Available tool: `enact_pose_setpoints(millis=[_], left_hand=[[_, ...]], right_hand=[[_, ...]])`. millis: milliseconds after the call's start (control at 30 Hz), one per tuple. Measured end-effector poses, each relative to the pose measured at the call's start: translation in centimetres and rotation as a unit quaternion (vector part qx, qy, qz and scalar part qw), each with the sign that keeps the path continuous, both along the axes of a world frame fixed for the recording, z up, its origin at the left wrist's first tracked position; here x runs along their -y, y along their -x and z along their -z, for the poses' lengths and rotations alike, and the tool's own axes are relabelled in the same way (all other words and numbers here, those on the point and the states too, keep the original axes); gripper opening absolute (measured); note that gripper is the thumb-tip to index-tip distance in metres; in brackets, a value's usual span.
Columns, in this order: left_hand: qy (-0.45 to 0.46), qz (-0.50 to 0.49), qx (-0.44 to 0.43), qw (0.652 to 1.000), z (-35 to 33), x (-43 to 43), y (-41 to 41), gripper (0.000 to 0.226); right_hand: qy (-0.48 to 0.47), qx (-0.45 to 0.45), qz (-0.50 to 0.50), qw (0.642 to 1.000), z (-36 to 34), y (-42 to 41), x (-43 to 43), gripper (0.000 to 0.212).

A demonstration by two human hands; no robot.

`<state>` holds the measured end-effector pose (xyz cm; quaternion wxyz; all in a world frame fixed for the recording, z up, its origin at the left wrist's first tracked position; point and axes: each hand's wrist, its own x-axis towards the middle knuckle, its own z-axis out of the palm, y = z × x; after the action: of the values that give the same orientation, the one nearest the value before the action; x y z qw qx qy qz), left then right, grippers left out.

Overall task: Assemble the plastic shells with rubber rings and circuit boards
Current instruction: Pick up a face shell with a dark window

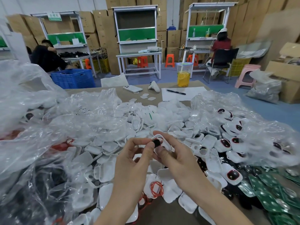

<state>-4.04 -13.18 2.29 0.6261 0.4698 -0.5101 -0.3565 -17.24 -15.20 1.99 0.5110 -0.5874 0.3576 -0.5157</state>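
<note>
At far left we see crumpled clear plastic bags (pixel 40 127) heaped over the table, and beside them a deep pile of white plastic shells (pixel 100 151) spreading across the middle. Above that pile our left hand (pixel 138 153) is curled, thumb and forefinger pinching a small round black piece (pixel 156 142) against a white shell (pixel 164 142). Our right hand (pixel 173 153) grips that shell from the other side, fingers wrapped round its rim, holding it clear of the pile. Just below the hands, thin red rubber rings (pixel 156 189) lie tangled on the shells. At the table's far edge stands a cup of yellow drink (pixel 183 77). Further right sit shells with dark, red-rimmed windows (pixel 233 174), some under plastic. At far right, green circuit boards (pixel 272 197) lie overlapping.
</note>
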Motion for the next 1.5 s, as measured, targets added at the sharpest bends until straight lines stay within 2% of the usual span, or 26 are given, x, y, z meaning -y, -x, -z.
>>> enact_pose_setpoints(millis=[133,267,367,633,867,1167,1333,1500], left_hand=[[0.023,-0.005,0.018,1.000,0.4,0.0,0.3,0.004],[0.034,-0.010,0.017,0.999,0.5,0.0,0.4,0.003],[0.031,-0.013,0.021,0.999,0.5,0.0,0.3,0.013],[0.005,-0.008,0.008,1.000,0.2,0.1,0.0,0.018],[0.005,0.026,0.038,0.999,-0.1,0.4,-0.6,0.034],[-0.016,0.078,0.089,0.993,0.0,0.4,-1.8,0.022],[-0.014,0.057,0.114,0.992,-0.1,0.4,-1.6,0.026],[0.001,0.013,0.103,0.995,0.3,0.5,-1.3,0.015]], right_hand=[[0.016,-0.038,0.044,0.998,0.1,-0.1,0.1,0.038],[-0.012,0.021,0.035,0.999,0.1,-0.1,0.2,0.033],[-0.019,0.038,0.036,0.998,0.0,-0.1,0.2,0.028],[-0.018,0.042,0.033,0.998,-0.3,-0.1,-0.2,0.022],[-0.032,0.028,0.017,0.999,-0.5,0.4,-0.3,0.026],[-0.003,-0.032,0.026,0.999,-0.6,0.4,0.0,0.031],[-0.008,-0.024,0.037,0.999,-0.5,0.5,0.0,0.029],[-0.008,-0.021,0.021,1.000,-0.6,1.0,0.2,0.019]])
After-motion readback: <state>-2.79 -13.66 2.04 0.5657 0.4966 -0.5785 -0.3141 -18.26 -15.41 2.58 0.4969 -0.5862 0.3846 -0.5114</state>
